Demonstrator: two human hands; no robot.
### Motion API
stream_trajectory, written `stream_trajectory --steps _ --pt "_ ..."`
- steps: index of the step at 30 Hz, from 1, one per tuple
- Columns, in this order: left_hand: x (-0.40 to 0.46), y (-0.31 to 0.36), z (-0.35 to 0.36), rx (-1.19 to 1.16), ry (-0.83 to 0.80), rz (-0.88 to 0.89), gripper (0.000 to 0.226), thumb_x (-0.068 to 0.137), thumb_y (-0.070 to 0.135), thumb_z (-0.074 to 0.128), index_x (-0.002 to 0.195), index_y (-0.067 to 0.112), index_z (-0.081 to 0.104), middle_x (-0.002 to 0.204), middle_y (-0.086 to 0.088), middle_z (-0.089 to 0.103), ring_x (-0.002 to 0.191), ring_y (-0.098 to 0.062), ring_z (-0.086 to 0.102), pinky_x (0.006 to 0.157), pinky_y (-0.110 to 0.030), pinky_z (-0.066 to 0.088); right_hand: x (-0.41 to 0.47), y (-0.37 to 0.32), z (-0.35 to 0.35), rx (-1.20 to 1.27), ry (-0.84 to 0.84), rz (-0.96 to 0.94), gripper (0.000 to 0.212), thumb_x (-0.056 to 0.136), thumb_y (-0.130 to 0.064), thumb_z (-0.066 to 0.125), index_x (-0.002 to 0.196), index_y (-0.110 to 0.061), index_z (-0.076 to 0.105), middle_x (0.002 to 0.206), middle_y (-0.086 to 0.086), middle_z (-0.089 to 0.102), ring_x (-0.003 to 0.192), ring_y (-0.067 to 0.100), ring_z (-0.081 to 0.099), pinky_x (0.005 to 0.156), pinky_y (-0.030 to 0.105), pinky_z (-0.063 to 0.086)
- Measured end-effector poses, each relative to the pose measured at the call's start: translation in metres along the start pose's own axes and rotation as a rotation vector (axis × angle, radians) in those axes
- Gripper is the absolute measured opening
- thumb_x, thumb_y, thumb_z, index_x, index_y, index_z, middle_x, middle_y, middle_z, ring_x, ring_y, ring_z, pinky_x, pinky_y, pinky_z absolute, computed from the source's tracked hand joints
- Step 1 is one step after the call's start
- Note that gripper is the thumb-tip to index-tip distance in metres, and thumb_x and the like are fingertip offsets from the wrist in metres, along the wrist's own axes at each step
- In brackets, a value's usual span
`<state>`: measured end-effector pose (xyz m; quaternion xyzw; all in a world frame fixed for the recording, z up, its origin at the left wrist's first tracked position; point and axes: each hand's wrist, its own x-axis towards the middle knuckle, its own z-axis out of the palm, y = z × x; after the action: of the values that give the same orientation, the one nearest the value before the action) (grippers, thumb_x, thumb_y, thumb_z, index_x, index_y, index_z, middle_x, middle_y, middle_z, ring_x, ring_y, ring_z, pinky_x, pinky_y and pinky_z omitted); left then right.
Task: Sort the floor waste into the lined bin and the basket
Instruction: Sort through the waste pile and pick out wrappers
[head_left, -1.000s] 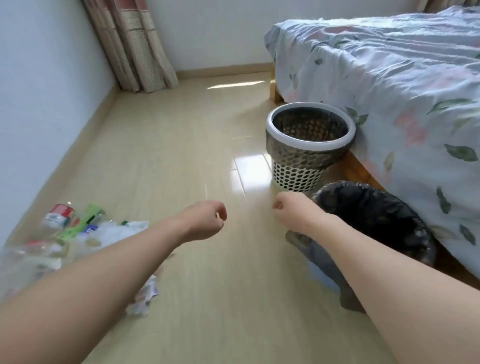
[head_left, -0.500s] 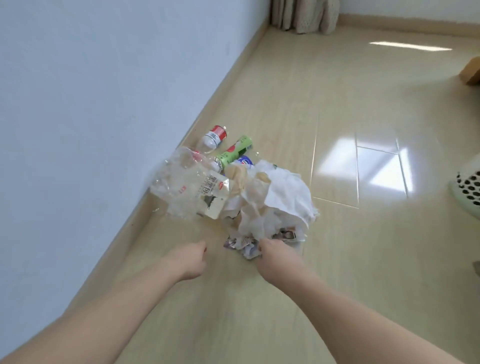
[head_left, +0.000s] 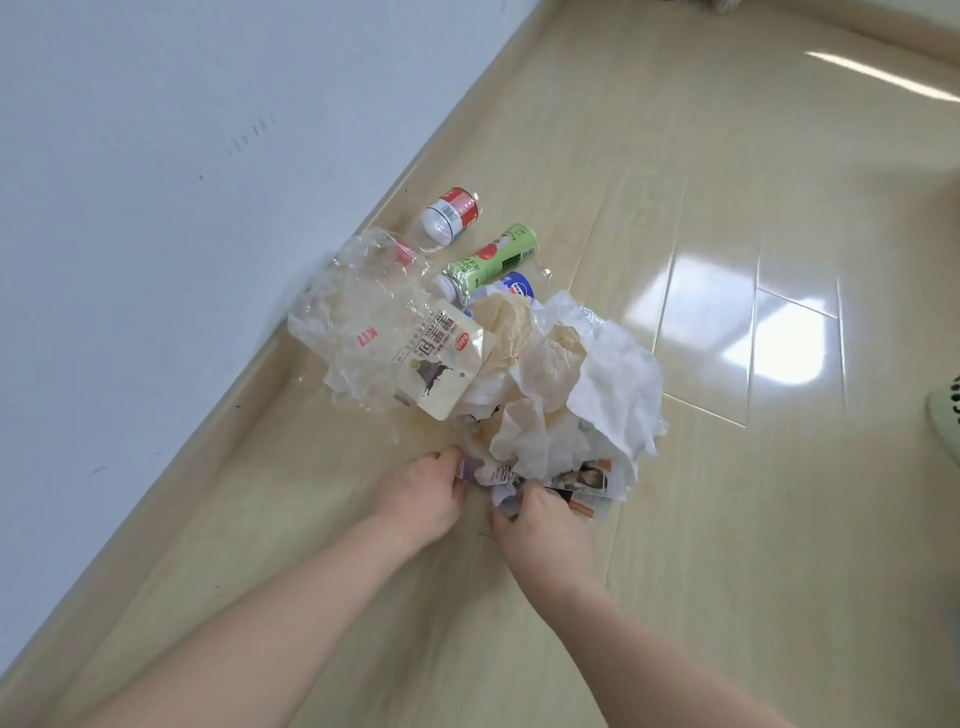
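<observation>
A pile of floor waste lies by the wall: crumpled white tissues, a printed snack wrapper, clear crushed plastic, a red-labelled bottle, a green-labelled bottle and crumpled printed paper at the near edge. My left hand and my right hand both grip that crumpled printed paper, fingers curled into it. A sliver of the perforated basket shows at the right edge. The lined bin is out of view.
A white wall with a skirting board runs diagonally along the left. Glossy wooden floor stretches to the right and toward me. A bit of curtain shows at the top edge.
The view swung from the bins and bed down to the waste pile. Both hands moved forward from empty fists to the pile's near edge and closed on the crumpled printed paper.
</observation>
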<state>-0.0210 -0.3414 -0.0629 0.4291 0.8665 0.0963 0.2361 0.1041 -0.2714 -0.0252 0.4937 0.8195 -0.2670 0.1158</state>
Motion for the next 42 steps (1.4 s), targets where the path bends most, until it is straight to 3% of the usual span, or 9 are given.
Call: stream_trajectory --steps 9,13,16,19,25,28,33,35,42 --pt "-0.027 -0.031 -0.008 0.084 -0.056 -0.098 0.024 0.099 0.033 0.033 0.082 0.019 0.044 0.1 -0.008 0.066 0.095 -0.033 0.06 0.067 -0.033 0.038 0.003 -0.007 0.005 0.079 -0.004 0.115 0.02 0.094 -0.021 0.039 0.1 -0.015 0.057 0.102 0.001 0.061 0.095 0.024 0.058 0.065 0.029 0.03" --pt "-0.028 -0.032 -0.02 -0.022 -0.106 -0.176 0.025 0.098 0.031 0.037 0.089 0.013 0.051 0.097 -0.011 0.065 0.092 -0.033 0.06 0.067 -0.033 0.039 -0.005 0.002 -0.009 0.123 -0.189 0.005 0.03 0.094 -0.028 0.043 0.066 -0.021 0.038 0.078 -0.002 0.05 0.075 0.021 0.047 0.055 0.027 0.032" --pt "-0.032 -0.023 -0.036 -0.149 -0.12 -0.166 0.019 0.096 0.025 0.043 0.089 0.013 0.056 0.083 -0.005 0.06 0.079 -0.028 0.056 0.06 -0.031 0.035 -0.013 0.019 -0.039 0.154 -0.376 0.046 0.029 0.091 -0.031 0.051 0.068 -0.014 0.046 0.074 0.005 0.057 0.063 0.022 0.052 0.054 0.025 0.041" --pt "-0.036 0.003 -0.054 -0.288 -0.128 -0.116 0.013 0.092 0.019 0.05 0.081 0.018 0.057 0.074 0.001 0.058 0.064 -0.019 0.05 0.057 -0.029 0.037 -0.021 0.047 -0.084 0.237 -0.334 0.091 0.024 0.086 -0.02 0.058 0.067 -0.014 0.043 0.064 0.004 0.054 0.052 0.017 0.048 0.05 0.022 0.04" --pt "-0.032 0.153 -0.099 -0.287 -0.248 0.151 0.007 0.091 0.017 0.055 0.089 0.016 0.061 0.08 0.0 0.068 0.065 -0.013 0.062 0.06 -0.028 0.051 -0.051 0.131 -0.21 0.278 -0.209 0.103 0.029 0.088 -0.023 0.064 0.069 -0.011 0.046 0.065 0.005 0.057 0.057 0.02 0.049 0.055 0.024 0.045" --pt "-0.037 0.262 -0.107 -0.308 -0.276 0.33 0.006 0.088 0.019 0.06 0.085 0.014 0.062 0.075 0.0 0.069 0.054 -0.007 0.056 0.051 -0.019 0.045 -0.074 0.19 -0.269 0.221 -0.058 0.167 0.027 0.09 -0.028 0.06 0.073 -0.01 0.051 0.063 0.005 0.056 0.06 0.021 0.05 0.058 0.025 0.046" --pt "-0.053 0.437 -0.072 -0.318 -0.264 0.499 0.012 0.086 0.024 0.061 0.083 0.013 0.064 0.071 0.001 0.068 0.057 -0.012 0.054 0.055 -0.023 0.044 -0.117 0.318 -0.33 0.155 0.228 0.305 0.033 0.091 -0.041 0.058 0.089 -0.008 0.063 0.075 0.005 0.059 0.071 0.022 0.055 0.065 0.028 0.045" --pt "-0.064 0.494 -0.048 -0.343 -0.249 0.537 0.012 0.087 0.022 0.059 0.084 0.011 0.063 0.074 -0.001 0.069 0.063 -0.015 0.058 0.06 -0.028 0.048 -0.135 0.369 -0.343 0.138 0.325 0.37 0.034 0.09 -0.042 0.057 0.081 -0.009 0.058 0.074 0.003 0.057 0.072 0.023 0.054 0.067 0.026 0.044" --pt "-0.093 0.594 0.031 -0.265 -0.328 0.603 0.012 0.085 0.02 0.054 0.095 0.015 0.058 0.094 -0.009 0.067 0.086 -0.028 0.067 0.08 -0.044 0.057 -0.166 0.476 -0.328 0.173 0.303 0.594 0.037 0.083 -0.024 0.067 0.06 -0.012 0.04 0.06 0.003 0.045 0.054 0.02 0.046 0.043 0.025 0.029"
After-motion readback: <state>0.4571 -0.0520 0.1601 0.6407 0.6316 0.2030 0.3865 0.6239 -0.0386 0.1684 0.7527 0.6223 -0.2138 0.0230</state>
